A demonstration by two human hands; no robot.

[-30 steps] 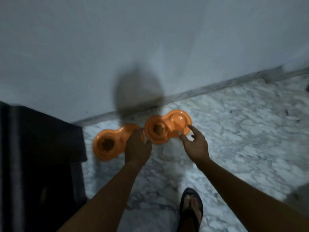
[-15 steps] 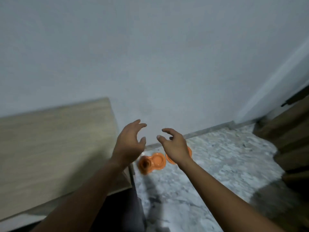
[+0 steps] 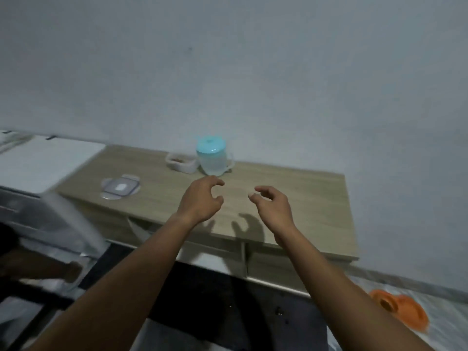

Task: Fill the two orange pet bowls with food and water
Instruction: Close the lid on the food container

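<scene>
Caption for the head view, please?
Left hand and right hand, empty, reach over a wooden cabinet toward a teal-lidded jug; orange bowl on floor.

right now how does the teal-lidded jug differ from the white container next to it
The jug stands tall; the white container is low. The jug has its teal lid on; the container is open, showing something brownish inside. Both sit by the wall on the cabinet top.

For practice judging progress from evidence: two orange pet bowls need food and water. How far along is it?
Done: the food container stands open, its lid lying apart. In hand: nothing; left hand and right hand hover empty near the jug. Left: likely water for the orange bowl on the floor.
</scene>
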